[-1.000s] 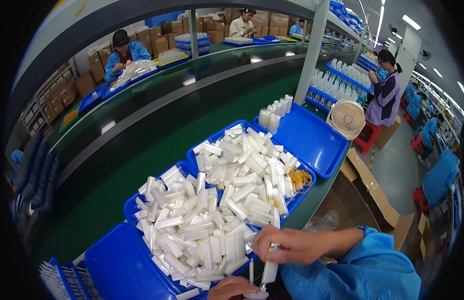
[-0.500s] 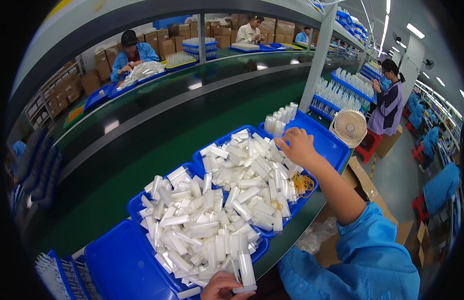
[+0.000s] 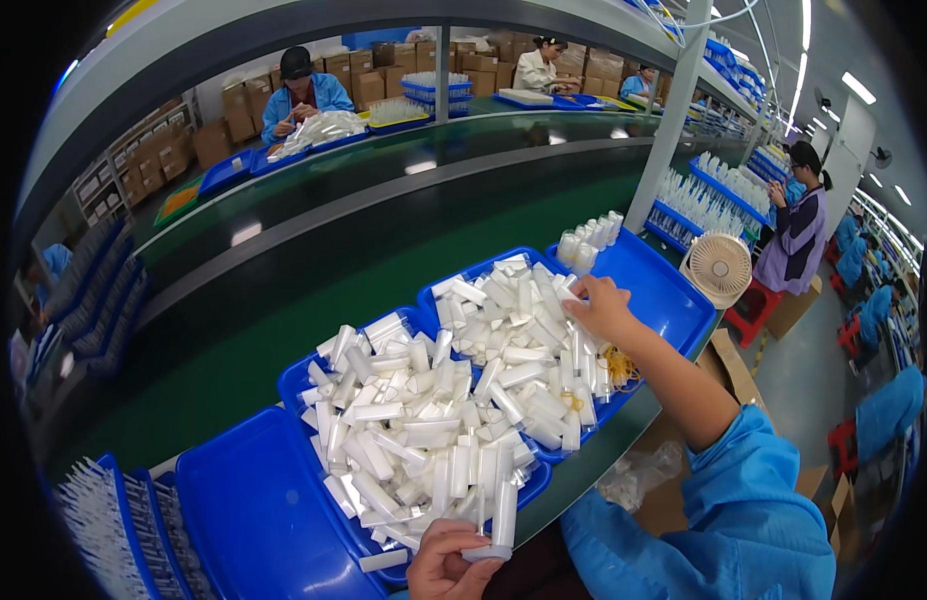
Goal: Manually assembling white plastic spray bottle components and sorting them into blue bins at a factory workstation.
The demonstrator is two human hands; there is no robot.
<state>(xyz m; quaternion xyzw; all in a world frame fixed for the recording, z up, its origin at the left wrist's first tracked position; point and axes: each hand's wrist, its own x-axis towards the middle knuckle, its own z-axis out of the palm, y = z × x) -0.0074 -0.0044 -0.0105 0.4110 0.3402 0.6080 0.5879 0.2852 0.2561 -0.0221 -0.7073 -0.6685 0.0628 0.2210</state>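
My left hand (image 3: 451, 562) sits at the near table edge, holding a white plastic tube (image 3: 503, 520) upright by its lower end. My right hand (image 3: 595, 306) reaches out over the far blue tray (image 3: 673, 300), its fingers down on the heap of white plastic tubes (image 3: 513, 340). Whether it grips one of them is hidden by the hand. A second heap of the same white tubes (image 3: 413, 430) fills the nearer blue tray (image 3: 295, 372) in front of me.
An empty blue tray (image 3: 253, 510) lies at the lower left, beside racks of thin white parts (image 3: 103, 520). Upright white tubes (image 3: 588, 240) stand at the far tray's back. A green conveyor belt (image 3: 313, 260) runs beyond. A small fan (image 3: 720, 267) and other workers are nearby.
My right hand left the tube at my left hand and stretched out to the far tray's heap. The left hand now holds the tube alone, a little further right.
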